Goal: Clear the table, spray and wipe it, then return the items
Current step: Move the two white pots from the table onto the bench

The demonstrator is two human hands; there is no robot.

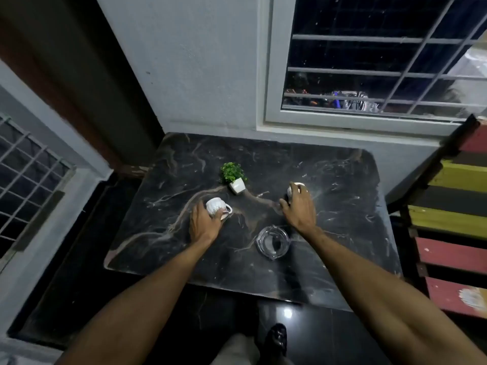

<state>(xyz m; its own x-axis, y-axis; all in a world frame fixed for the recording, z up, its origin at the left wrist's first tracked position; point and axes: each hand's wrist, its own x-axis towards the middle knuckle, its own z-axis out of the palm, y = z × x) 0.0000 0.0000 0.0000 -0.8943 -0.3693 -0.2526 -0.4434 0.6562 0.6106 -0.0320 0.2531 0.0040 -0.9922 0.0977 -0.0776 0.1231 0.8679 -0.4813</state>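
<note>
dark marble table (329, 233): left hand (204, 222) fingers wrapped on white cup (216, 205); right hand (300, 206) closed over second cup (295, 189); potted plant (234, 177); glass ashtray (272, 242).

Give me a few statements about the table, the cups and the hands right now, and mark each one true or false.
1. The left hand is on a white cup with a handle. True.
2. The right hand is lifting the glass jar. False: the glass jar stands untouched near the table's front edge; the right hand covers a second white cup.
3. A small potted plant stands between and beyond the two cups. True.
4. The potted plant has been moved onto the floor. False: it is on the dark marble table.
5. A spray bottle stands beside the jar. False: no spray bottle or cloth is in view.
</note>
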